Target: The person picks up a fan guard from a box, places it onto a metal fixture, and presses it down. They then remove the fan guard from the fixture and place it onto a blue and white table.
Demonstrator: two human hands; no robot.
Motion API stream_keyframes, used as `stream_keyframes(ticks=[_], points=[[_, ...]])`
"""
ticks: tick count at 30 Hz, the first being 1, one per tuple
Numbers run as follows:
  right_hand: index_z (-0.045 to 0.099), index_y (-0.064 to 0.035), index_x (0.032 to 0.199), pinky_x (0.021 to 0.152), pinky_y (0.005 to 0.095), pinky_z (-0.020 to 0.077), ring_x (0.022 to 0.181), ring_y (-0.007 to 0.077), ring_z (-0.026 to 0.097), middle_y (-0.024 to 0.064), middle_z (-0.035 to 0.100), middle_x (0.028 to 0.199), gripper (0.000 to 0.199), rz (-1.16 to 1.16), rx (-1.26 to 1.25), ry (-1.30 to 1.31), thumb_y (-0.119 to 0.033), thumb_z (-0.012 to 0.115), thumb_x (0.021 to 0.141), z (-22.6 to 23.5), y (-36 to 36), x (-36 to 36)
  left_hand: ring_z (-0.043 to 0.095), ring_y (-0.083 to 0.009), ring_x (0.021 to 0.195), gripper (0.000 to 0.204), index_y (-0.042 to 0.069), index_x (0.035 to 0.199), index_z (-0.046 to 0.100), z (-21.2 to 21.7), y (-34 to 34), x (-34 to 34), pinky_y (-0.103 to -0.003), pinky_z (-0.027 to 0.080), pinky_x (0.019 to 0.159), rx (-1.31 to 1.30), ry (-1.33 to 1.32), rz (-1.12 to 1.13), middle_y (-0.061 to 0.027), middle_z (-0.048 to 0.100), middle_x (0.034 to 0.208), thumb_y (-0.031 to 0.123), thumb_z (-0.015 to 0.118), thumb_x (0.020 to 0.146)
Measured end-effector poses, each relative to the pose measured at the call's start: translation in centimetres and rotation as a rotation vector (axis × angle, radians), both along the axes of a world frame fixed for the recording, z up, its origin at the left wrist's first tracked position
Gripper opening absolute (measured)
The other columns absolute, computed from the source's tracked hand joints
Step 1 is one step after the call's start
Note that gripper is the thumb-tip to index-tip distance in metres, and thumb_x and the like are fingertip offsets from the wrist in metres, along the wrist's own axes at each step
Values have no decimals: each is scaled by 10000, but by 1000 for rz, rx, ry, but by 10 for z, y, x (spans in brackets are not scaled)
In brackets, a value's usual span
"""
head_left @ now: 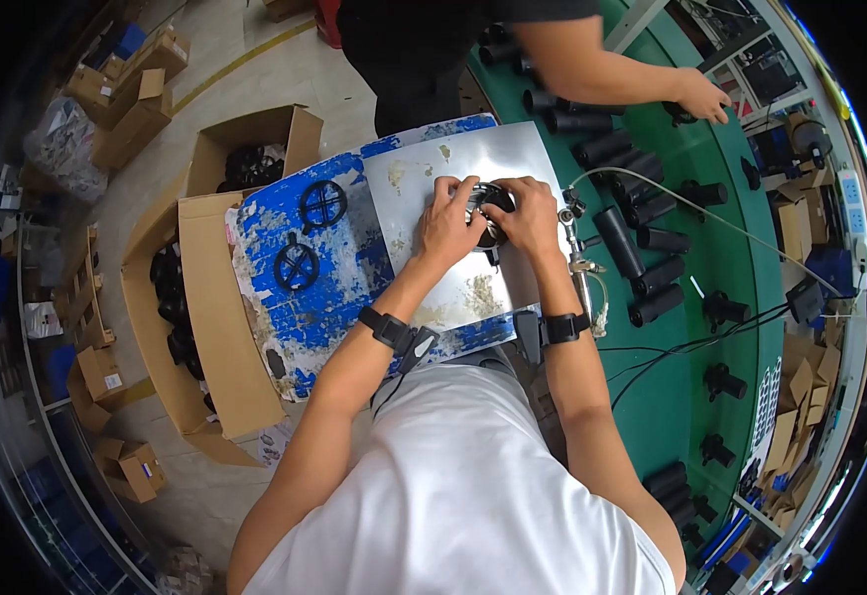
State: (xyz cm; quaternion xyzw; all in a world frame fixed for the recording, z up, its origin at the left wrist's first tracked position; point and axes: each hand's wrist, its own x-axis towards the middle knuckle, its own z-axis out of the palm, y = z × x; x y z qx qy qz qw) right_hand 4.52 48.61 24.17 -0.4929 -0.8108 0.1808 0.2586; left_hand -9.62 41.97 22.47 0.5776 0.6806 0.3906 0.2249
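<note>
Both my hands are closed round a black ring-shaped part [491, 204] with a shiny inner surface, on a bare metal sheet [404, 183]. My left hand [447, 224] grips its left side, and my right hand [530, 216] grips the right side, thumbs pressed near its middle. The fingers cover much of the part. Left of the sheet, two black rings with crossed spokes, an upper ring [322, 203] and a lower ring [297, 266], lie on the worn blue board [349, 297] that carries the sheet.
A metal fitting [579, 248] with a thin hose stands beside my right hand. Several black cylinders [619, 243] lie on the green bench [642, 397] to the right. A co-worker's arm [622, 79] reaches over its far end. An open cardboard box [225, 327] of black parts stands left.
</note>
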Motion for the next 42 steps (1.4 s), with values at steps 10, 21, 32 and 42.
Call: stream_keyframes(ticks=[10,21,32,42], points=[[700,-82,1050,844,420,477,960,350,570,144,646,1005,405,-15,-105,-71,-247,767,687,-3,-6,2,289,-355,1326,489,136,1230,556,-14,3,-15,-486,202,1080,109,272,-95,-120,414,1365,231,631,756],[662,-134,1150,831,403,472,969,318,564,106,631,1020,397,31,-14,-103,-217,711,765,-4,-13,-5,205,-354,1399,568,42,1335,411,-15,-26,-7,-531,108,1126,12,310,-82,-120,302,1485,217,563,816],[638,-95,1036,906,434,398,1053,352,490,157,518,1167,250,-95,174,80,-130,680,792,-1,-58,-12,248,-372,1381,626,177,1386,450,-14,-9,-25,-593,137,1105,51,483,-151,-106,369,1458,70,566,780],[652,-120,866,871,431,415,1088,334,483,107,538,1175,169,-102,128,-158,-222,708,744,0,-59,-1,197,-340,1413,605,103,1382,432,-15,-14,-13,-568,94,1130,-18,404,-94,-94,338,1482,76,556,791]])
